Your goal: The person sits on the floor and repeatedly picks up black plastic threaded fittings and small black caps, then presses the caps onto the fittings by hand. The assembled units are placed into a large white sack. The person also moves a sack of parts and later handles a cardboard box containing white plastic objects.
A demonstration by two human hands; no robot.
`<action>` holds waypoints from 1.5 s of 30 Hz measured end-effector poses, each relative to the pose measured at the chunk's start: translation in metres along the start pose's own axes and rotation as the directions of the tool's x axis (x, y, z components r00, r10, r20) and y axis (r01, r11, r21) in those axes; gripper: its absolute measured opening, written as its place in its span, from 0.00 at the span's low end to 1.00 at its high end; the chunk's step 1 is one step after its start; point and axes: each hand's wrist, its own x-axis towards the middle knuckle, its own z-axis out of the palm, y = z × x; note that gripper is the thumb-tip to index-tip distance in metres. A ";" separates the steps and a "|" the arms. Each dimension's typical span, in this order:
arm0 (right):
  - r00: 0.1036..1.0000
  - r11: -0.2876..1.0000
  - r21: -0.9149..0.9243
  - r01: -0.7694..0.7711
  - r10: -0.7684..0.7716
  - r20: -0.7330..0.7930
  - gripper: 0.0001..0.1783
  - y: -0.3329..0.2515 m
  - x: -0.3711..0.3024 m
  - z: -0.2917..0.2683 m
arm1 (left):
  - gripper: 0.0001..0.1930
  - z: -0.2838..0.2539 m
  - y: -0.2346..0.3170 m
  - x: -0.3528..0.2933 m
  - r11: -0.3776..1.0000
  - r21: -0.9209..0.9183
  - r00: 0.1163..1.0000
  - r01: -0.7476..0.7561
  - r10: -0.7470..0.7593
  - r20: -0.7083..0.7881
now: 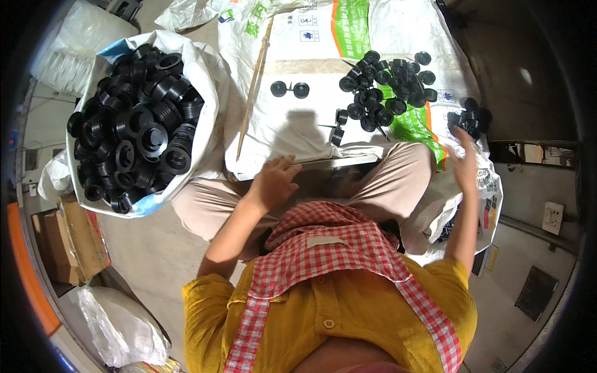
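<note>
My left hand (278,182) hovers by the near edge of the white sacking (305,140), over my crossed legs; its fingers are loosely spread and nothing shows in them. Out to the right, my right hand (464,160) reaches with fingers stretched toward a small cluster of black plastic parts (471,118), close to touching it. A larger heap of the same round, capped black parts (373,99) lies left of that, on the printed sacking. Farther left, a joined pair of round black pieces (290,89) lies alone.
A white sack (208,81) full of black threaded plastic rings (140,124) stands at the left. A thin wooden stick (255,87) lies lengthwise on the sacking. Another white sack (491,199) sits by my right knee. A cardboard box (74,239) and plastic bag (121,323) are lower left.
</note>
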 end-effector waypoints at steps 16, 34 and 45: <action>0.595 0.826 -0.375 0.420 0.061 0.801 0.14 -0.073 0.053 0.325 | 0.25 0.012 0.023 -0.039 0.938 -0.265 0.974 0.224 -0.220 0.047; 0.247 0.397 0.714 0.576 -0.918 0.311 0.18 -0.194 -0.044 0.118 | 0.18 -0.004 0.038 -0.022 -0.272 -0.924 0.930 0.268 -0.177 0.322; -0.076 0.683 0.382 -0.623 -0.539 0.839 0.14 -0.121 -0.078 0.113 | 0.10 -0.102 0.034 -0.062 0.912 0.202 0.887 -0.358 0.400 -0.233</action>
